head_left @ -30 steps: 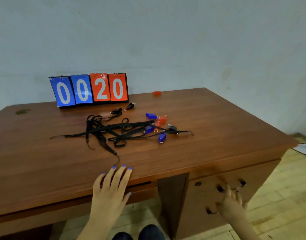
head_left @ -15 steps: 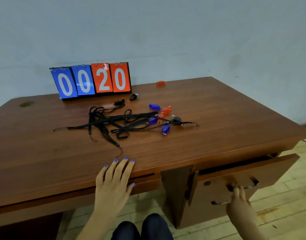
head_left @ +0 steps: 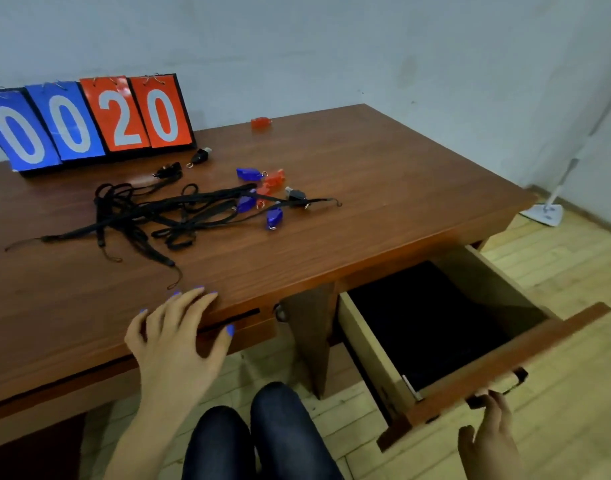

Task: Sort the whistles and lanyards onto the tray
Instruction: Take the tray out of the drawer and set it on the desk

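Desk [head_left: 401,188] drawer [head_left: 505,365] now pulled wide open by right hand [head_left: 487,434].

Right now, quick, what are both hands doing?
Left hand: open, fingers resting on the desk edge, holding nothing.
Right hand: fingers curled on the drawer handle, drawer pulled out.

Desk [head_left: 383,202]: tangled black lanyards [head_left: 151,216] mid-top, whistles [head_left: 259,194] beside them
Left hand [head_left: 174,341]: resting on desk's near edge
Right hand [head_left: 487,431]: fingers at drawer [head_left: 366,341] handle
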The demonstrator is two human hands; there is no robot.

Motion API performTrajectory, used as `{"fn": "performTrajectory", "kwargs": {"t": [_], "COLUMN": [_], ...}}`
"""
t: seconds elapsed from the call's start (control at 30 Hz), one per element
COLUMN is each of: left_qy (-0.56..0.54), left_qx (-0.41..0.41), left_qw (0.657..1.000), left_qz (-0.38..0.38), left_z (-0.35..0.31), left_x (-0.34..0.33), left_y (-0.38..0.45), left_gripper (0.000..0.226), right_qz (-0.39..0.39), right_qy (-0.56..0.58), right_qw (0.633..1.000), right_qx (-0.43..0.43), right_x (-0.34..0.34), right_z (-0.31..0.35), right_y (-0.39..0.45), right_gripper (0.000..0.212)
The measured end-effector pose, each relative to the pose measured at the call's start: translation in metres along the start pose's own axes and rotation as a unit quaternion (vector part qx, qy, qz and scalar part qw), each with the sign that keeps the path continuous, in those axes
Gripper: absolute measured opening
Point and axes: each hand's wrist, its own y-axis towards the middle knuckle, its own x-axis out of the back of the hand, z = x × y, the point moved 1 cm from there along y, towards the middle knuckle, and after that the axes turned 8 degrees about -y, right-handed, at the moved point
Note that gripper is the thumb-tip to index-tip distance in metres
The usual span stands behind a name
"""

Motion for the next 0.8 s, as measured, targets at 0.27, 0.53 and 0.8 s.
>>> {"fn": "performTrajectory", "kwargs": {"t": [0.27,0.53,0.8], "left_qy": [-0.315,-0.145,-0.141], "left_qx": [-0.145,-0.273,-0.298], "left_qw": [0.922,0.86,0.847], "left_qz": [0.173,0.406,0.417], "left_z": [-0.092,-0.129,-0.138], "left_x": [-0.057,-0.146,-0.152], "left_y": [-0.028,-0.05,-0.068], "left_gripper": [0.033,0.049,0.055], "right_qz": [0.014,-0.006,-0.226], "right_qy": [-0.036,-0.066,0.178], "right_qw": [0.999,0.997,0.939], "right_qx": [-0.022,-0.045,-0.187], "right_x": [0.026,0.042,0.132], "right_z": [-0.04,-0.061,-0.033], "right_y": [-0.032,-0.055,-0.03], "right_gripper": [0.042,0.05,0.014]}}
